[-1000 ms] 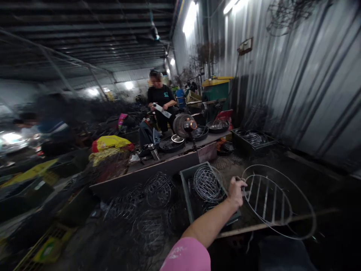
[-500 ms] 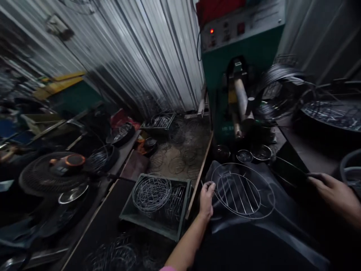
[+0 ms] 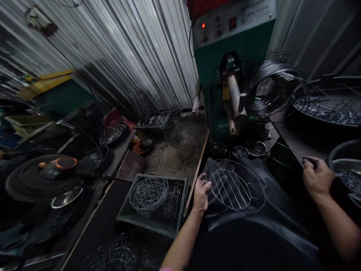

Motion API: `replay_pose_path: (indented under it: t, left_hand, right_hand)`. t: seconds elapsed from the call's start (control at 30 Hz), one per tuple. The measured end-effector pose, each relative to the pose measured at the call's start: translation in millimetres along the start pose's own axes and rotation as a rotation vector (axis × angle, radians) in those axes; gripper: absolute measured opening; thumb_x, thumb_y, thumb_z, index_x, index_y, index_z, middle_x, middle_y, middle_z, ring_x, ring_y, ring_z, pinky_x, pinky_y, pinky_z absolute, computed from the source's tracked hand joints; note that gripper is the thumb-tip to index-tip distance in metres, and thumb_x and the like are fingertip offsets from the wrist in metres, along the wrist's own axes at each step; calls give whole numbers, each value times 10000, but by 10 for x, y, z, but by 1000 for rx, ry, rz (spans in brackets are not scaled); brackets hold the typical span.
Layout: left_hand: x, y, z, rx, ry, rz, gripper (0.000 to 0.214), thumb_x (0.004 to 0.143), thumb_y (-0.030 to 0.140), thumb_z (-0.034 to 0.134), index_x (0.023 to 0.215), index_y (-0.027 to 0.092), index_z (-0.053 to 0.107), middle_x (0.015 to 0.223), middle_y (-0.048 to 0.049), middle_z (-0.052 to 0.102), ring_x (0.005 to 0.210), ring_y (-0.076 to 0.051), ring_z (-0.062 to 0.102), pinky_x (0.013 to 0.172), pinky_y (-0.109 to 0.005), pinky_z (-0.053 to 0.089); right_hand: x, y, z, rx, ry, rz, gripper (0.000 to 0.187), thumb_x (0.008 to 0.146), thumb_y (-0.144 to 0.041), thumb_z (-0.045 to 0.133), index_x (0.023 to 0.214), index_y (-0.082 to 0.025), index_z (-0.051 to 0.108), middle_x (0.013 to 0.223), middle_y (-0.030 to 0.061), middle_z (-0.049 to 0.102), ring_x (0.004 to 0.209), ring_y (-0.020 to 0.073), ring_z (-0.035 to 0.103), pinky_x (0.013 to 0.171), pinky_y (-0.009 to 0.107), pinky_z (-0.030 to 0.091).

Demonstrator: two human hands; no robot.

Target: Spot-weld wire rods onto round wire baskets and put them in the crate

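My left hand (image 3: 201, 192) is closed on the left rim of a round wire rack (image 3: 231, 190), with a wider outer ring and several straight bars across a smaller inner ring. The rack is tilted over a dark apron or cloth (image 3: 278, 210) on my lap. Off to the right, my right hand (image 3: 318, 176) pinches the end of a thin metal wire (image 3: 290, 149), which points away toward the machine. Ahead stands a green machine (image 3: 211, 62) with a lit red lamp and a thick rod-shaped electrode arm (image 3: 233, 88).
A green crate (image 3: 149, 224) with wire rings sits left of me. Small bowls (image 3: 256, 148) stand below the machine. At right are a wire coil (image 3: 262, 101), a wide pan (image 3: 313, 122) of metal bits and a bucket (image 3: 334, 160). A fan (image 3: 25, 180) is far left.
The view has shifted slightly to the right. My right hand has turned and closed more visibly on the wire, coming further into view. My left hand still holds the rack.
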State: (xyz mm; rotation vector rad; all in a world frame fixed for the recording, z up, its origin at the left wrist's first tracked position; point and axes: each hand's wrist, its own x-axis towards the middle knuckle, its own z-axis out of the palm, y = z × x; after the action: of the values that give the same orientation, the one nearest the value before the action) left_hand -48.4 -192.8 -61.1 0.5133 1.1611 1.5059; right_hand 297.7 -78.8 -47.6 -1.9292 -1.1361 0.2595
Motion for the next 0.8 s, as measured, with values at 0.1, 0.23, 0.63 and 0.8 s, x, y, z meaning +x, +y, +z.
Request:
replay_pose_path:
  t: [0.1,0.23,0.63,0.8]
  left_hand:
    - [16,50,75,-19,27,-33,486,644,241,698,1081,208,489,642,78,408,547,-41,399,645,-187,403]
    - [52,39,132,-73,56,-117,467,645,289,713,1050,230,487,627,84,400,532,-41,380,659,-208,432]
    - [57,-49,-4,-350,102,-257,423,830,551,460,952,163,578,560,42,462,499,-78,416,687,-296,474]
    - [63,-108,-37,-351,112,-273,275,831,398,539,914,146,611,525,49,447,480,-66,401,700,-287,475]
  right_hand:
    - [-3,9,-25,30,26,-140,343,794,-368,437,954,-137,634,930,160,641,900,249,590,804,312,427]
    - [-354,-73,-54,133,-194,-434,267,813,-396,468,936,-205,609,878,89,633,825,209,599,808,290,439]
    - [-1222,28,148,368,-842,-1031,207,902,-233,452,1029,-266,612,894,46,658,884,204,611,727,300,540]
    - [-1158,52,78,310,-903,-1061,219,897,-204,478,1064,-267,605,954,46,652,933,199,601,757,300,542]
